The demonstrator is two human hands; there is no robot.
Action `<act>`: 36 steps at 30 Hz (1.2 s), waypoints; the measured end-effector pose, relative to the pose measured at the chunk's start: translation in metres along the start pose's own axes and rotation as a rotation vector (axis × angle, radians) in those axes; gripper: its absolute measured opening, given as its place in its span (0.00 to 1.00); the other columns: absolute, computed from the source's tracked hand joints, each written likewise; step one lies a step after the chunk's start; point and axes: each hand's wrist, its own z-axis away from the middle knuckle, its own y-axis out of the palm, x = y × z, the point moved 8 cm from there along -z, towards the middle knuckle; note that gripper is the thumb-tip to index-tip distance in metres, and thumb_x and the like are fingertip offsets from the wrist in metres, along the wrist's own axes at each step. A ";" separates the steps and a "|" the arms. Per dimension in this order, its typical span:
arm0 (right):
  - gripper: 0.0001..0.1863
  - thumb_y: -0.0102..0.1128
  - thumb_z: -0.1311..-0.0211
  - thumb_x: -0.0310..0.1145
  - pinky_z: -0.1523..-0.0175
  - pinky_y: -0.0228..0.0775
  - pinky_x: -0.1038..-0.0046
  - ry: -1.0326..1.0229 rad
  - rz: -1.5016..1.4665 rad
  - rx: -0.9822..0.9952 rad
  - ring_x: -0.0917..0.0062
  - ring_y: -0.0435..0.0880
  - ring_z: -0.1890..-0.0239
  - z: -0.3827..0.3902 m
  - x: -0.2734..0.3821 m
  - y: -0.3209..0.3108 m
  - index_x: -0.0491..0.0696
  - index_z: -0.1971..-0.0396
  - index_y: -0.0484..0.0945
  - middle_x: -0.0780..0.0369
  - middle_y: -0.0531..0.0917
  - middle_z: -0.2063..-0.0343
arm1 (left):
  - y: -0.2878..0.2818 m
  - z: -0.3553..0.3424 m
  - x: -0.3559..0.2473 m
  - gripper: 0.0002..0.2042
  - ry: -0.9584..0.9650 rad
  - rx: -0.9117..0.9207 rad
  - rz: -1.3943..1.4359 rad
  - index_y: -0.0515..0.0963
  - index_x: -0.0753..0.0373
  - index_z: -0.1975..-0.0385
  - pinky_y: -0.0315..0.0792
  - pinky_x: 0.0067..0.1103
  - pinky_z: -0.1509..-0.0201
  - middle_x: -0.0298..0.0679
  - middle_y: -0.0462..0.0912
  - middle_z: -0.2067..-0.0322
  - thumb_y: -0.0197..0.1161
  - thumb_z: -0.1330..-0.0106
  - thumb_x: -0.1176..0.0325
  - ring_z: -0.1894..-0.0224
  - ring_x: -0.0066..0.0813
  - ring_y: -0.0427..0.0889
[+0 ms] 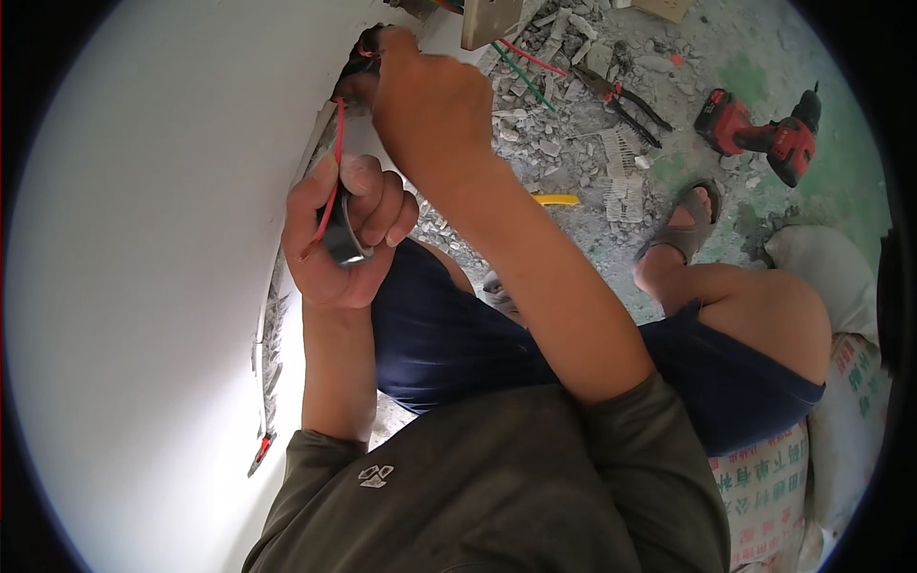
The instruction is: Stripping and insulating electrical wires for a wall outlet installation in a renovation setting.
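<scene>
My left hand (330, 248) is closed around a dark, shiny roll (346, 234) that looks like black electrical tape. A red wire (338, 143) comes down from the wall opening (359, 65) and passes between my left thumb and fingers. Above it, my right hand (435, 105) is at the opening, its fingers curled in toward the wall. The back of that hand faces up and hides most of the fingertips, so what they pinch cannot be made out.
Rubble (564, 143) covers the floor, with pliers (623, 103), a red cordless drill (764, 136) and a yellow strip (557, 200) on it. A beige panel (490, 21) juts out near my right hand, with a green wire (525, 76) beside it. Filled sacks (831, 272) stand at right.
</scene>
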 end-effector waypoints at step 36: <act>0.03 0.60 0.50 0.33 0.79 0.71 0.72 -0.242 -0.076 0.070 0.71 0.83 0.83 -0.005 0.001 0.002 0.52 0.75 0.80 0.61 0.80 0.86 | 0.003 -0.005 0.005 0.17 0.019 -0.019 -0.027 0.75 0.62 0.72 0.58 0.21 0.75 0.29 0.62 0.84 0.42 0.29 0.60 0.82 0.20 0.58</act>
